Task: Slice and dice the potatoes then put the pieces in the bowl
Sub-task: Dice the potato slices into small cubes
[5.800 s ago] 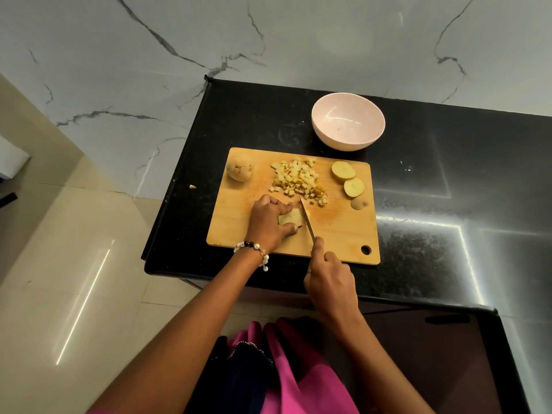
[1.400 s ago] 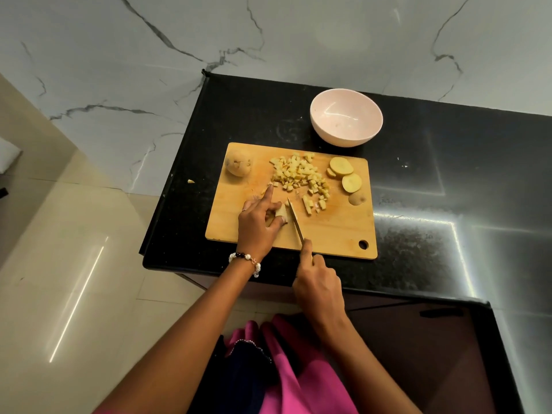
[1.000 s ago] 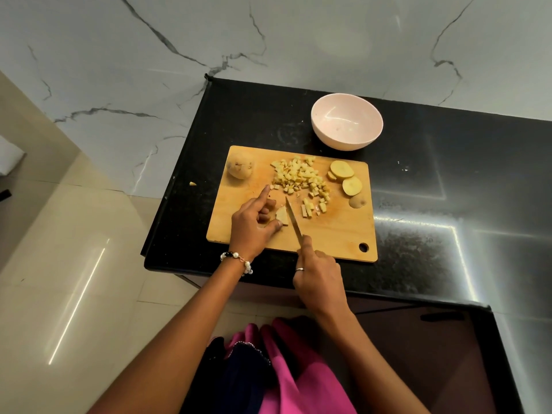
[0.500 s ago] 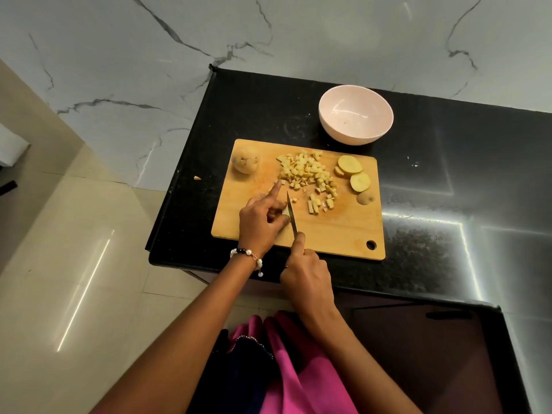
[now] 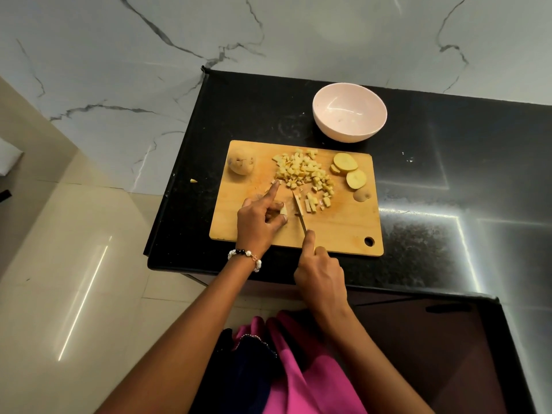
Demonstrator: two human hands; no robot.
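Dicing well here means keeping the left hand (image 5: pixel 259 219), its fingers curled onto the last potato piece (image 5: pixel 283 209) near the cutting board's (image 5: pixel 343 231) near edge, clear of the knife (image 5: pixel 299 214) gripped by the right hand (image 5: pixel 321 277). The bowl (image 5: pixel 349 112) waits beyond. No writing is readable.

No readable text, label or number — none, as far as the wide view shows
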